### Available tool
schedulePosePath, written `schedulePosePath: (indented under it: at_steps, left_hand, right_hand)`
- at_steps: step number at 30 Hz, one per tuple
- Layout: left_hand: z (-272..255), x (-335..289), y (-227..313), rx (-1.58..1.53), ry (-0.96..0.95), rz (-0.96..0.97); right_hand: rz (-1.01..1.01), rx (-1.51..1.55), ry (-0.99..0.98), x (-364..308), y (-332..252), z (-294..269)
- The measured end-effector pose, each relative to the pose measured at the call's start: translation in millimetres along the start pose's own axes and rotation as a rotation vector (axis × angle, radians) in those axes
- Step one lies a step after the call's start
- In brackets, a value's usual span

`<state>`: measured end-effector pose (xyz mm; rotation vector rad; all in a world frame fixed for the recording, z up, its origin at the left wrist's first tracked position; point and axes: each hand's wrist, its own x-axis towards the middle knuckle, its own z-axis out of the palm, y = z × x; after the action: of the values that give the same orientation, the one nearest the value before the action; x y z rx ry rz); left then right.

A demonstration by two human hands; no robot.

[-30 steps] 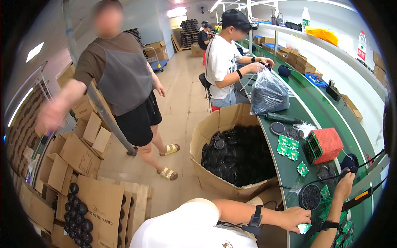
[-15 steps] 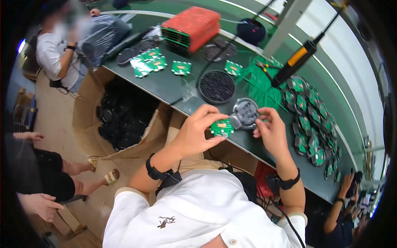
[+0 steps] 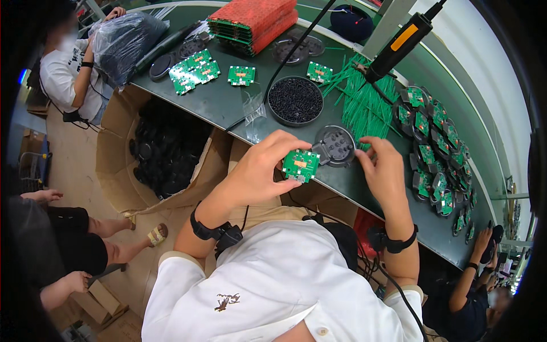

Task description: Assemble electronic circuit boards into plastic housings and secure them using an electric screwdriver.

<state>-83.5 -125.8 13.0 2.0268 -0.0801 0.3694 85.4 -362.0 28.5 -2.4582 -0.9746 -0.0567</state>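
A: Start with the big things. Where does everything sit?

B: Take the round black housing (image 3: pixel 335 145) as the landmark. It lies flat on the green worktop (image 3: pixel 228 105), close to the near edge. Beyond it stands the round tray of black screws (image 3: pixel 295 100), and further beyond, the stack of red-topped boards (image 3: pixel 254 21). To its right lies a spread of green wire pieces (image 3: pixel 364 108), then a curving row of housings already fitted with boards (image 3: pixel 436 154). An orange-and-black power screwdriver (image 3: pixel 399 45) hangs above those wires.

A: And the hands?

B: The left hand (image 3: pixel 259 171) pinches 1 small green circuit board (image 3: pixel 301 166) between thumb and fingertips, just left of the housing and touching its rim or nearly so. The right hand (image 3: pixel 382 168) sits just right of the housing with its fingers curled; I cannot tell whether it grips anything.

A: How would you seat the board well?

B: My judgement: keep the grip on the board's edges, off the components. Steady the housing with the right hand, level the board over the recess, line up its holes with the posts, then lower it flat rather than pushing 1 corner in first.
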Motion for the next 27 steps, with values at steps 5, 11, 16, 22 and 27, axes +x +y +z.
schedulePosePath:
  at_steps: [5, 11, 16, 22, 27]
  left_hand:
    - [1.0, 4.5, 9.5, -0.018, 0.019, 0.051]
    - [23.7, 16.1, 1.9, 0.046, 0.204, 0.028]
    - [43.1, 26.7, -13.5, 0.309, 0.178, 0.169]
    - [60.2, 21.1, -8.9, 0.357, 0.139, 0.12]
    - [59.7, 12.0, -4.0, 0.394, 0.105, 0.123]
  right_hand:
    - [0.019, 0.628, -0.065, -18.3, -36.9, 2.3]
    - [0.27, 1.063, -0.094, -9.6, -27.9, 6.6]
    - [0.302, 1.007, 0.042, 4.8, 11.1, -8.9]
    - [0.301, 1.086, -0.049, -0.6, 19.5, -11.9]
    - [0.178, 1.021, -0.126, -5.9, 26.5, -16.2]
